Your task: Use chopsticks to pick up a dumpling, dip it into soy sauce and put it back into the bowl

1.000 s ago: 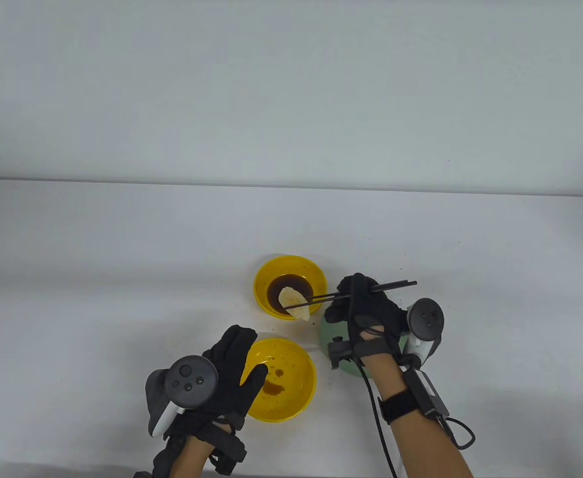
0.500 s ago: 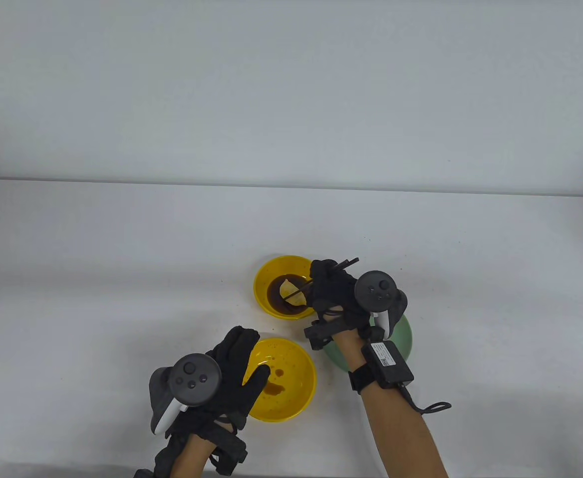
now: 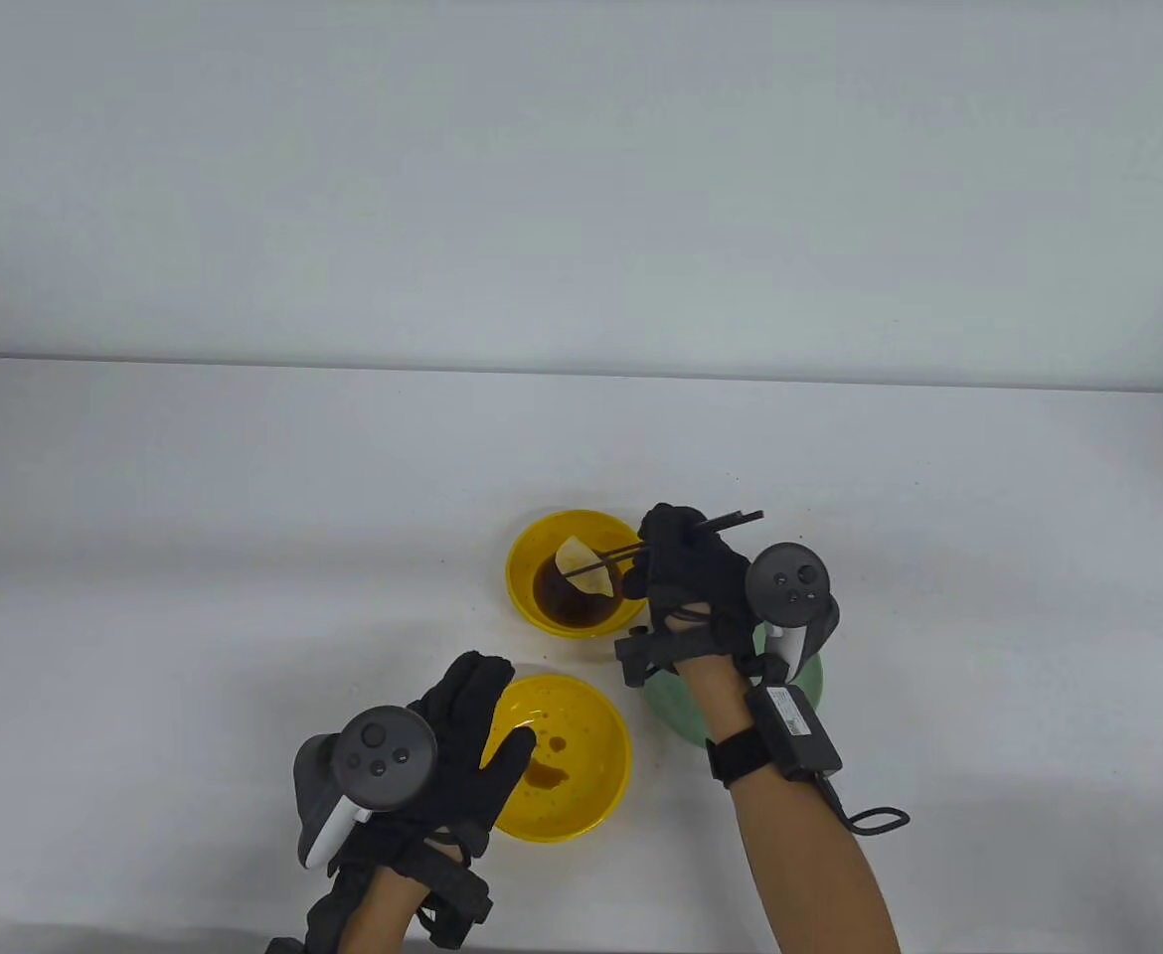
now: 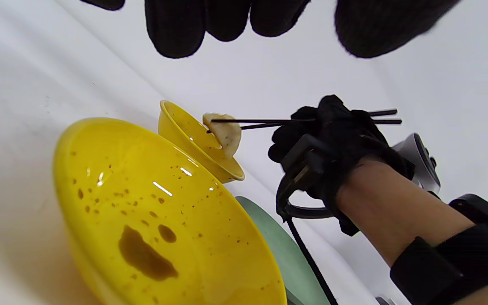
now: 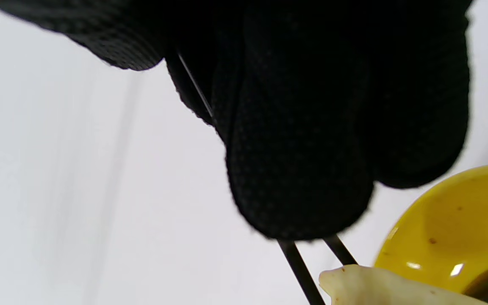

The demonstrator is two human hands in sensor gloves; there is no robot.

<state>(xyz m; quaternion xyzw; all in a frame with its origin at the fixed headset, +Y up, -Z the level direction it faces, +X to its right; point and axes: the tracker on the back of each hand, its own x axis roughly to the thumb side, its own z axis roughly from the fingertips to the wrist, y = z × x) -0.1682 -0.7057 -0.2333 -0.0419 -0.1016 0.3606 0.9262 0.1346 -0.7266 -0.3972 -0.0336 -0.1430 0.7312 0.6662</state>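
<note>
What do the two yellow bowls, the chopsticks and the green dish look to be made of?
The yellow sauce bowl and the near yellow bowl: glossy, evenly coloured, with sharp highlights and thin rims, probably plastic or melamine. The chopsticks: thin, uniformly black, matte, likely plastic or lacquered wood; the frames cannot settle which. The green dish: smooth pale green with a dull sheen, possibly plastic.
</note>
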